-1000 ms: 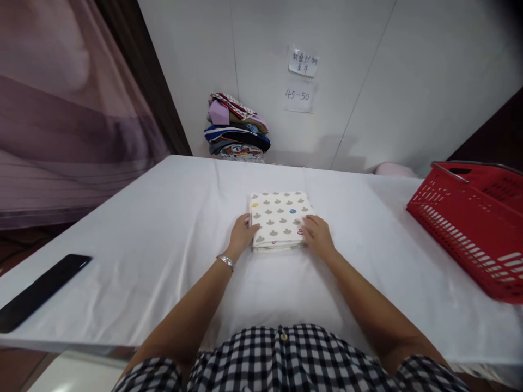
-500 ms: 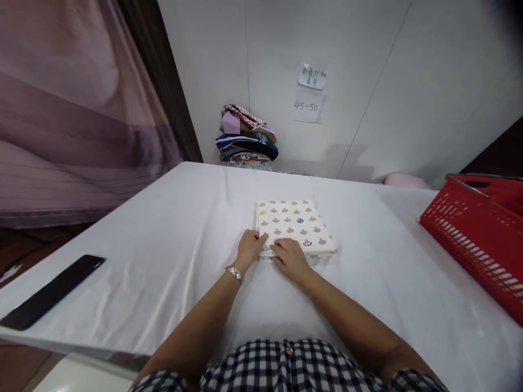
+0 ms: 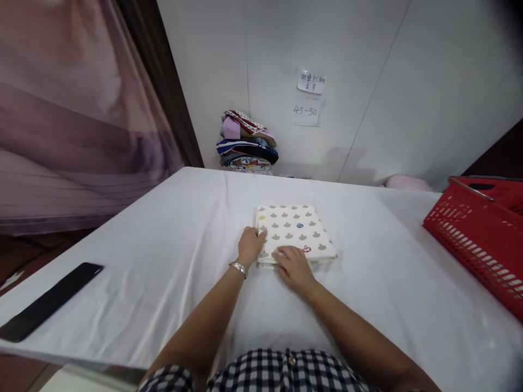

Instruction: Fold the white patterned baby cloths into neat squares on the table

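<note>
A white cloth (image 3: 291, 227) with a grey mushroom print and a few yellow, blue and red ones lies folded into a flat, layered square. My left hand (image 3: 250, 247) is at its near left edge, thumb on top and fingers along the side, closed on the layers. At the near edge, my right hand (image 3: 297, 270) has its fingertips on the top layer and its thumb low against the front fold. The undersides of both hands are hidden.
The folded cloth rests on a table with a white cover (image 3: 163, 234). A red plastic basket (image 3: 469, 239) stands at the right, and a flat black object (image 3: 51, 302) lies near the left edge. Behind the table is a stack of folded fabrics (image 3: 247, 147) against the wall.
My right hand has shifted slightly along the near edge, and my left hand stays at the left side. The whole view has dropped a little; the cloth keeps its folded shape.
</note>
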Demonstrator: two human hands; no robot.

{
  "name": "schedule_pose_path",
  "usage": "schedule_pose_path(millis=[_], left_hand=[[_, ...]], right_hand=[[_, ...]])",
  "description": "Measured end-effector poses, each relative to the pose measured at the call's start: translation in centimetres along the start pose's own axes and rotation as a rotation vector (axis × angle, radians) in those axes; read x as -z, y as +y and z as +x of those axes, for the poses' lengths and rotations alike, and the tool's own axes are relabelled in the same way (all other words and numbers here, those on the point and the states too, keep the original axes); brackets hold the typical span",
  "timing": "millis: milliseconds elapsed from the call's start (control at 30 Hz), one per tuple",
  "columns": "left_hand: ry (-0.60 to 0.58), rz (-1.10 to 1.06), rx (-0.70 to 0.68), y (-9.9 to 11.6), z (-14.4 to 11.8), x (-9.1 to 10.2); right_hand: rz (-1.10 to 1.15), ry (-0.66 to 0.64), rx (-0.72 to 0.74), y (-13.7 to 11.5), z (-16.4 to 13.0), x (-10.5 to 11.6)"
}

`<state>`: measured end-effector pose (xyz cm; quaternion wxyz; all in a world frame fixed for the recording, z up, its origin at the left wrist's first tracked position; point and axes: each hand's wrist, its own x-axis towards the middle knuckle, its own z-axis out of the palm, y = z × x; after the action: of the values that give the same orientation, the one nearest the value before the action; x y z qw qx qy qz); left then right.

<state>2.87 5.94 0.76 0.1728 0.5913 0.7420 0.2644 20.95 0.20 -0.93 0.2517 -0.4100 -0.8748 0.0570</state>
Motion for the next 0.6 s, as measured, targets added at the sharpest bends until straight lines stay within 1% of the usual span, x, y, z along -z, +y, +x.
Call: schedule_pose_path(millis=[67,200,267,400,500,600], left_hand=[[0.0,0.002,0.018,-0.3,0.2,-0.3],[-0.038,-0.006,0.055,-0.8,0.6,-0.5],[-0.047,0.001,0.049,-0.5,1.2,-0.3],[-0.032,0.029,0.02,0.9,3.1,0.0],[-0.006,0.042,0.042,1.5,4.2,-0.3],[0.021,0.039,0.064,1.3,4.4,-0.9]], right_hand=[[0.022,0.011,0.01,0.1,-0.2,0.1],[0.019,0.038,-0.019,0.3,-0.6,0.2],[0.017,0.035,-0.022,0.1,-0.5,0.1],[0.026,0.019,-0.013,-0.4,-0.3,-0.1],[0.026,0.008,-0.01,-0.4,-0.3,-0.2],[0.035,0.004,0.002,-0.3,-0.5,-0.2]])
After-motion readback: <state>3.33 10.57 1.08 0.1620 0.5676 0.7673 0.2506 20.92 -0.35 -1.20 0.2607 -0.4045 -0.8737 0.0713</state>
